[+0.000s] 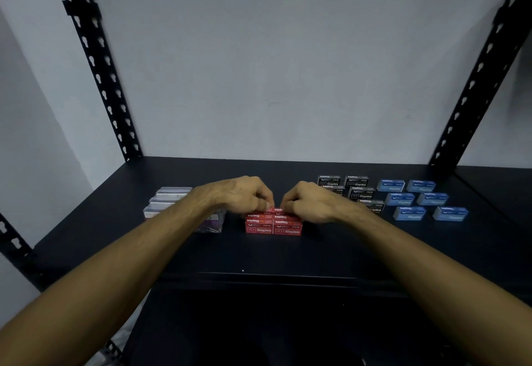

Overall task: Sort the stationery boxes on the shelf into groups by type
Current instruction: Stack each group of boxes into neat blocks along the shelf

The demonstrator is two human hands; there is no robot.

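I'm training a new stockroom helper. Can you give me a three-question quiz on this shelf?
1. True or false: the blue boxes sit at the right end of the shelf.
2. Which colour of boxes do both hands touch? A) black B) red C) blue
3. Fill in: the clear boxes lie to the ___ of the red boxes.

Key: 1 true; 2 B, the left hand and right hand pinch at the red stack's top; 3 left.
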